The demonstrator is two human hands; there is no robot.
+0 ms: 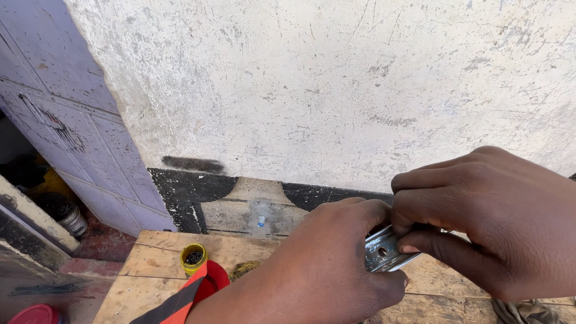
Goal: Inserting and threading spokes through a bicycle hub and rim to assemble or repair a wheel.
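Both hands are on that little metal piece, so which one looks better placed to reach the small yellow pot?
Probably the left hand. It sits nearer the yellow pot, which stands at the left on the wooden table. The right hand pinches the metal piece farther right.

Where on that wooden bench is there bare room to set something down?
Bare planks show on the wooden bench left of the yellow pot, and along the back edge between that pot and the left hand. It is crowded where both hands, the right hand too, close on the metal piece.
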